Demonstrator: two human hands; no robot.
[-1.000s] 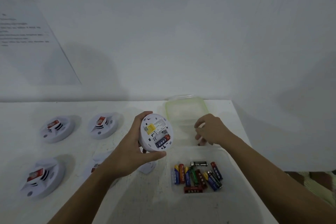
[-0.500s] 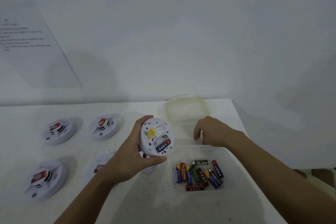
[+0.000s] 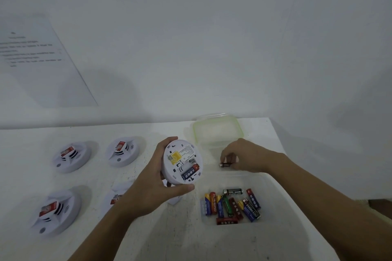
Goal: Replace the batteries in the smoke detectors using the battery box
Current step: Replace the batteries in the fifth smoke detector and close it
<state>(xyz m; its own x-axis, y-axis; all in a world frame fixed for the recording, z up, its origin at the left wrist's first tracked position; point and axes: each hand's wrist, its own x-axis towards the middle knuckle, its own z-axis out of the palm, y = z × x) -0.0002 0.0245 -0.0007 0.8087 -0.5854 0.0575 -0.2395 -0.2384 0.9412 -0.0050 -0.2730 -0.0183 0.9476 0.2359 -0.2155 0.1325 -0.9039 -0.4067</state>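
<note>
The left hand (image 3: 148,188) grips an upturned smoke detector (image 3: 182,161), one battery seated. The right hand (image 3: 248,155) pinches a dark battery (image 3: 225,164) beside the clear box (image 3: 265,178) holding loose batteries (image 3: 231,205).

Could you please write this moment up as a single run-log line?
left hand: holds detector, back up, one battery in bay | right hand: fingers on dark battery on table beside battery box | lid: off
</note>
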